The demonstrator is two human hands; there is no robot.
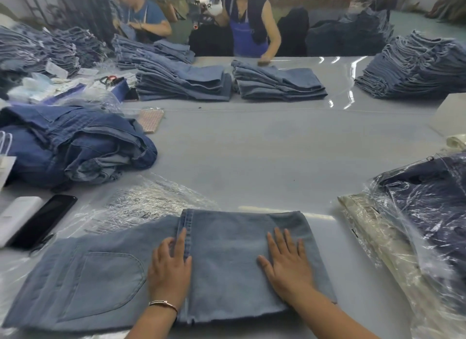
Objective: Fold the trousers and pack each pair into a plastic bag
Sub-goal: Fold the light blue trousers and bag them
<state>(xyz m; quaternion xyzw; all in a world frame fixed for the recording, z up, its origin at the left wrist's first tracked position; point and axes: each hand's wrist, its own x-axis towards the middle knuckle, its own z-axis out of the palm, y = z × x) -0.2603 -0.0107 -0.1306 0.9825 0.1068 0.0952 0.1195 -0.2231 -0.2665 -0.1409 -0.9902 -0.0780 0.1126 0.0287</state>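
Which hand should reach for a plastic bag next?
Left, probably. The left hand lies nearest the clear printed plastic bags left of the light-blue denim trousers; the right hand presses farther away.

Wearer's body, bottom of frame: two bare forearms and two hands only. No sleeves in view on either arm; both are uncovered up to the frame's lower edge. No gloves.

Left hand (169, 268), lower centre: thin metallic bracelet (163, 304) at the wrist, silver-toned band with a small rectangular bar or clasp section on top. Looks like a slim double strand; detail too fine to confirm.

Right hand (287, 261), lower centre-right: no wristband, no watch. No rings seen on the visible fingers of either hand. Nails short, unpainted as far as visible.
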